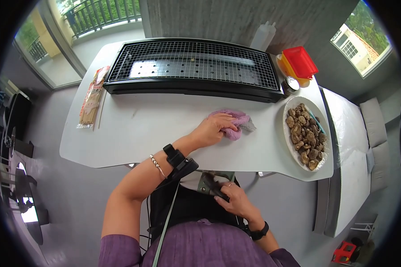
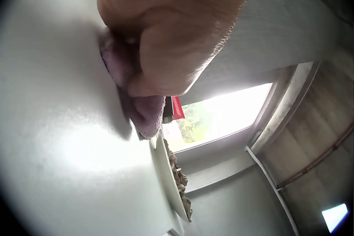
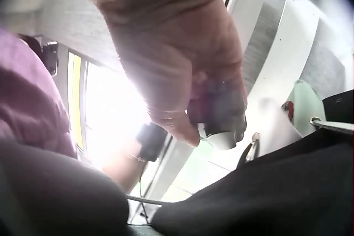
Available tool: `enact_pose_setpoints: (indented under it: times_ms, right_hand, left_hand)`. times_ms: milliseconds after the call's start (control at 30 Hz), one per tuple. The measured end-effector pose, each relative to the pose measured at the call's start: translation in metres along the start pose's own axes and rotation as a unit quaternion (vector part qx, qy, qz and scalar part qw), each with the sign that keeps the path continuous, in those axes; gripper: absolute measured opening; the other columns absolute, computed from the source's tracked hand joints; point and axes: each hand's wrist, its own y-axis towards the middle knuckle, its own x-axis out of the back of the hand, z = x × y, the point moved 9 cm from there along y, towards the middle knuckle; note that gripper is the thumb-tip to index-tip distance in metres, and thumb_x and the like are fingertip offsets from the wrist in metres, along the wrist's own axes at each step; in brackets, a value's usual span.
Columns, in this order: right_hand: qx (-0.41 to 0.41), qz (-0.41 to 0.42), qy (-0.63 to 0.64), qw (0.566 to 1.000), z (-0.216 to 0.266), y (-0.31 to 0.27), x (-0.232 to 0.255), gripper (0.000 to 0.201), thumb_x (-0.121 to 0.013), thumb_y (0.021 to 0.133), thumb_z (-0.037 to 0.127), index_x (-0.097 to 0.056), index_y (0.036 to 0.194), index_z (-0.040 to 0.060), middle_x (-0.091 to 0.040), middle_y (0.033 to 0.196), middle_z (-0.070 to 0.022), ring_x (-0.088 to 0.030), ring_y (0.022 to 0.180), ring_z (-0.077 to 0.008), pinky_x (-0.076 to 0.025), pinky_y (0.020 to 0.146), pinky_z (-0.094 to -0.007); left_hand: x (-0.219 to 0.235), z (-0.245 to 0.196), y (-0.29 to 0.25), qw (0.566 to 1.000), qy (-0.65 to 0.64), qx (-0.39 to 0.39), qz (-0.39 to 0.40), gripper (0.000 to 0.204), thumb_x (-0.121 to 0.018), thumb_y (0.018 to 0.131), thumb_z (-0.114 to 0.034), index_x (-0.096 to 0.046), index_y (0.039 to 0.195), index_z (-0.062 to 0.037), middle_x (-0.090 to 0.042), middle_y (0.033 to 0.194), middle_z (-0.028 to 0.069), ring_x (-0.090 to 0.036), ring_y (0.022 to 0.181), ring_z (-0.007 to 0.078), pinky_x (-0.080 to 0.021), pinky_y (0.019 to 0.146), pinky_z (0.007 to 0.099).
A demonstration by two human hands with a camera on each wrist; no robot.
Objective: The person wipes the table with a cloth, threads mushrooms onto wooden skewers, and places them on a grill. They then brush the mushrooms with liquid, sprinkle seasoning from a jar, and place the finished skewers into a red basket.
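Observation:
On the white table, my left hand (image 1: pixel 214 129) grips a bunched purple cloth (image 1: pixel 235 120) and holds it against the tabletop. The left wrist view shows the fingers curled over the cloth (image 2: pixel 146 114), part of which the hand hides. Lower down, at the table's front edge and close to my waist, my right hand (image 1: pixel 238 200) holds a dark object (image 1: pixel 216 187) with a rounded body. In the right wrist view this dark object (image 3: pixel 218 111) has a pale end; I cannot tell its kind. Beside it hangs pale green fabric (image 3: pixel 307 103) with a metal eyelet and a strap.
A black grill (image 1: pixel 191 91) with a wire mesh stands along the table's back. Bagged wooden skewers (image 1: pixel 91 100) lie at left. On the right are an oval plate (image 1: pixel 288 140) of mushrooms, a small jar (image 1: pixel 291 84), red and yellow containers (image 1: pixel 300 62) and a squeeze bottle (image 1: pixel 263 35).

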Motion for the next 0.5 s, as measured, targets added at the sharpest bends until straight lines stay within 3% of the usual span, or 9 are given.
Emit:
enact_pose_setpoints:
  times_ms: [67,100,167,233,300,333,367,433,500]
  right_hand:
    - [-0.058,0.089,0.058,0.993,-0.008,-0.01,-0.008,0.025,-0.066,0.08,0.021,-0.055,0.076,-0.0014,-0.059,0.073,-0.0093,-0.053,0.064,-0.0253,-0.042,0.059,-0.0334]
    - [-0.062,0.082,0.056,0.993,-0.011,-0.01,-0.006,0.025,-0.066,0.08,0.021,-0.055,0.076,-0.0014,-0.059,0.073,-0.0093,-0.053,0.064,-0.0253,-0.042,0.059,-0.0334]
    - [-0.187,0.192,0.258,0.928,-0.032,-0.019,-0.033,0.023,-0.064,0.084,0.024,-0.062,0.086,0.0018,-0.06,0.075,-0.001,-0.048,0.065,-0.0088,-0.04,0.057,-0.0263]
    - [-0.2,0.185,0.256,0.927,-0.05,-0.011,-0.052,0.024,-0.059,0.088,0.026,-0.062,0.094,0.0022,-0.059,0.081,0.0031,-0.048,0.071,-0.0046,-0.041,0.06,-0.024]
    - [-0.252,0.143,0.345,0.893,-0.064,-0.003,-0.067,0.033,-0.056,0.088,0.032,-0.059,0.101,0.0014,-0.057,0.08,-0.0008,-0.048,0.07,-0.0067,-0.041,0.062,-0.0241]
    - [-0.146,0.136,0.262,0.944,-0.073,0.007,-0.072,0.036,-0.053,0.089,0.03,-0.056,0.111,0.0024,-0.061,0.088,-0.0098,-0.058,0.077,-0.0164,-0.046,0.071,-0.0289]
    - [-0.145,0.13,0.26,0.946,-0.078,0.008,-0.079,0.036,-0.053,0.089,0.03,-0.056,0.111,0.0024,-0.061,0.088,-0.0098,-0.058,0.077,-0.0164,-0.046,0.071,-0.0289]
    - [0.0,0.063,0.079,0.995,-0.059,0.018,-0.079,0.034,-0.052,0.09,0.025,-0.053,0.116,0.0024,-0.062,0.1,-0.0165,-0.061,0.092,-0.029,-0.046,0.082,-0.0356]
    - [-0.05,0.202,0.063,0.976,-0.033,0.017,-0.091,0.037,-0.053,0.089,0.027,-0.054,0.116,0.0026,-0.06,0.104,-0.0224,-0.057,0.097,-0.0376,-0.045,0.085,-0.0388]
  left_hand:
    - [-0.021,-0.026,0.0,0.997,0.015,-0.066,0.046,0.044,-0.05,0.061,0.012,-0.067,0.097,-0.0064,-0.058,0.119,0.0119,-0.047,0.119,0.0302,-0.035,0.103,0.0369]
    - [-0.038,-0.035,-0.002,0.995,-0.014,-0.052,0.083,0.043,-0.05,0.062,0.012,-0.067,0.097,-0.0072,-0.058,0.12,0.009,-0.046,0.12,0.0294,-0.035,0.103,0.0366]
    - [-0.082,-0.059,-0.005,0.977,-0.009,-0.134,0.168,0.041,-0.053,0.062,0.011,-0.067,0.096,-0.0073,-0.058,0.121,0.0085,-0.046,0.121,0.0283,-0.036,0.102,0.0369]
    - [-0.112,-0.076,-0.006,0.961,-0.041,-0.144,0.233,0.041,-0.054,0.062,0.01,-0.067,0.096,-0.0068,-0.059,0.119,0.0093,-0.048,0.119,0.0285,-0.037,0.101,0.0375]
    - [-0.122,-0.091,-0.003,0.94,-0.066,-0.151,0.298,0.04,-0.055,0.061,0.01,-0.067,0.096,-0.0063,-0.059,0.118,0.0101,-0.049,0.116,0.0286,-0.038,0.1,0.0382]
    - [-0.115,-0.093,0.003,0.943,-0.066,-0.144,0.292,0.039,-0.056,0.061,0.01,-0.067,0.096,-0.0054,-0.06,0.115,0.0107,-0.051,0.114,0.029,-0.039,0.099,0.0385]
    - [-0.108,-0.093,0.01,0.947,-0.066,-0.135,0.284,0.039,-0.056,0.061,0.01,-0.067,0.095,-0.0046,-0.061,0.113,0.0114,-0.052,0.112,0.0294,-0.04,0.097,0.0388]
    - [-0.088,-0.091,0.02,0.959,-0.101,-0.129,0.232,0.038,-0.051,0.058,0.013,-0.067,0.088,-0.0035,-0.064,0.104,0.0128,-0.055,0.106,0.0289,-0.046,0.086,0.0366]
    - [-0.065,-0.078,0.034,0.978,-0.087,-0.09,0.169,0.033,-0.052,0.06,0.012,-0.066,0.086,-0.0023,-0.064,0.103,0.0121,-0.056,0.106,0.0288,-0.046,0.085,0.0356]
